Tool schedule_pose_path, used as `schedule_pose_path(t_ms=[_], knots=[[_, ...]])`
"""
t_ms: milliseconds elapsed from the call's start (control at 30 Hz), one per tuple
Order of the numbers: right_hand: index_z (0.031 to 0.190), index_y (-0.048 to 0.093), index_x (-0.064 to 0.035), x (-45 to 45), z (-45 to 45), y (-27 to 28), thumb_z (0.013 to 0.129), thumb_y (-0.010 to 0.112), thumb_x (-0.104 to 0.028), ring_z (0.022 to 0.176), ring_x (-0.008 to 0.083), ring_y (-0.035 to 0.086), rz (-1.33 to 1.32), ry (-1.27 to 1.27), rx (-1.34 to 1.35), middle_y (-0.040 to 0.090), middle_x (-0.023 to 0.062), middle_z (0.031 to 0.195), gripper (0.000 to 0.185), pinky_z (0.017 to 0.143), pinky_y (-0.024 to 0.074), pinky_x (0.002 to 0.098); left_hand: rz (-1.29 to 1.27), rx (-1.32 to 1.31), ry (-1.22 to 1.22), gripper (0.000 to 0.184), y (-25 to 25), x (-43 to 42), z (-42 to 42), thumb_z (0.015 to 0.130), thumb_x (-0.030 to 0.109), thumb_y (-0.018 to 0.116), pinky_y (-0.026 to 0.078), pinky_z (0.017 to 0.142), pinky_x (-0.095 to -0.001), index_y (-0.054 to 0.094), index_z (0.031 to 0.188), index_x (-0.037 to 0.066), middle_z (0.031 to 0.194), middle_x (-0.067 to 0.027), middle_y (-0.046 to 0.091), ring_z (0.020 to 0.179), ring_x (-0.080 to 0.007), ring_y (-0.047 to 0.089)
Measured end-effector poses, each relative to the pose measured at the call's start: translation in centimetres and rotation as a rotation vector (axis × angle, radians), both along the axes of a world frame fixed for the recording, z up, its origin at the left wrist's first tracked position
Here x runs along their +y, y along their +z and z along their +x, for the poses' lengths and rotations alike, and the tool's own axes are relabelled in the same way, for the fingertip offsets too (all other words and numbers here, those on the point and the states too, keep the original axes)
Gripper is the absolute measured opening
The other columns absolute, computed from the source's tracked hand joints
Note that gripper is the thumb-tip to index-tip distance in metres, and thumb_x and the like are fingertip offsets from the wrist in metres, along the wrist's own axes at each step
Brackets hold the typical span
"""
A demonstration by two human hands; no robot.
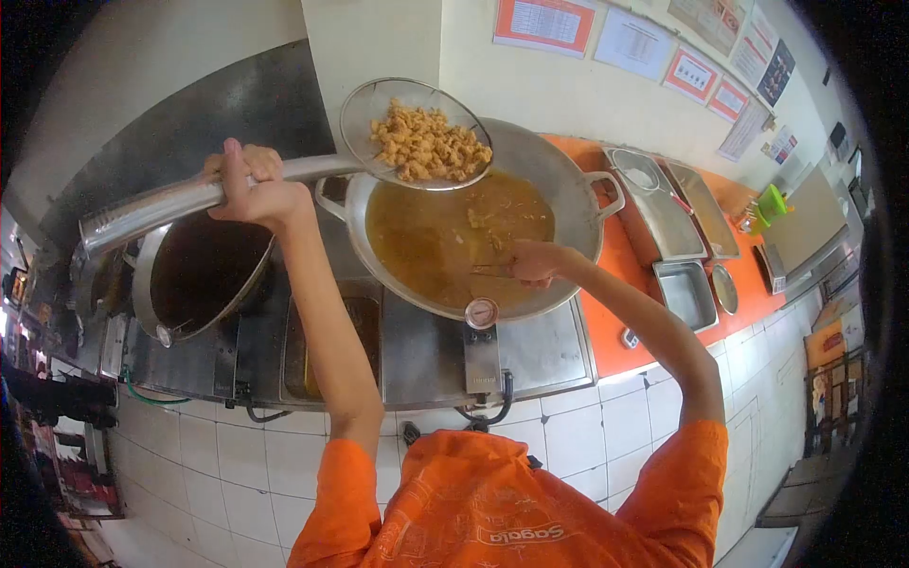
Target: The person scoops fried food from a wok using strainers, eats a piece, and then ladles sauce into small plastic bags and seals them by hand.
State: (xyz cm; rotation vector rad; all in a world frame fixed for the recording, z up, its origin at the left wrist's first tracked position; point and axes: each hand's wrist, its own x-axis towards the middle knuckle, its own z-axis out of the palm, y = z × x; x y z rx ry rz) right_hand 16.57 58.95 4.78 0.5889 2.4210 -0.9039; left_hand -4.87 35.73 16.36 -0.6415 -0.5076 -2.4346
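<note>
My left hand (254, 189) is closed around the thick metal handle of a large wire skimmer (358, 118). Golden-brown fried pieces (431, 142) lie heaped in its mesh bowl, raised above the far side of a big wok (585, 222). Yellow-brown oil (417, 232) fills much of the wok, with a few bits floating in it. Low over the oil, my right hand (538, 263) is closed on what look like small metal tongs (490, 271), whose tips point left. Whether the tips touch the oil, I cannot tell.
A second wok (151, 317) with dark oil stands at left. A dial thermometer (481, 313) sits at the near rim of the big wok. On the orange counter (620, 331) at right are steel trays (684, 295), a small strainer (634, 170) and a green container (773, 204).
</note>
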Motion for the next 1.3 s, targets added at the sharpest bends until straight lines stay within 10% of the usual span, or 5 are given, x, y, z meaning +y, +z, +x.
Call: schedule_pose_path(t_ms=[167,467,767,1300], knots=[[0.090,0.055,-0.0041,0.5,0.3,-0.1,0.087,0.045,-0.012,0.038,0.0050,0.030,-0.378,-0.294,-0.119,0.040,-0.0032,0.055,0.013,0.030,0.0228,0.0194,0.031,0.002,-0.052,0.032,0.0,0.3,-0.4,0.076,0.008,0.059,0.021,0.035,-0.0225,0.035,0.055,0.013,0.043,0.0013,0.033,0.034,-0.0075,0.029],[0.081,0.046,-0.0095,0.2,1.0,-0.4,0.087,0.045,-0.010,0.039,0.0036,0.029,-0.975,-0.474,-0.161,0.035,-0.0039,0.055,0.006,0.028,0.0196,0.0196,0.032,0.021,-0.052,0.032,-0.2,-0.3,-0.9,0.075,0.008,0.059,0.021,0.034,-0.0225,0.034,0.055,0.013,0.042,0.0018,0.033,0.033,-0.0073,0.028],[0.074,0.054,-0.0027,-4.1,1.9,1.7,0.087,0.045,-0.010,0.040,0.0116,0.044,-0.273,-0.275,0.115,0.046,0.0043,0.054,0.017,0.030,0.0320,0.0282,0.070,-0.003,-0.068,0.033,-0.4,-1.1,-1.5,0.075,0.008,0.059,0.020,0.035,-0.0225,0.034,0.056,0.014,0.042,0.0030,0.032,0.033,-0.0072,0.029],[0.081,0.054,-0.0018,-5.2,3.5,3.7,0.086,0.040,-0.008,0.038,0.0112,0.041,-0.346,-0.379,0.121,0.042,0.0017,0.051,0.016,0.030,0.0317,0.0262,0.053,0.036,-0.091,0.026,-0.5,-2.2,-0.9,0.077,0.005,0.059,0.022,0.037,-0.0222,0.040,0.060,0.013,0.046,0.0035,0.035,0.037,-0.0061,0.030]])
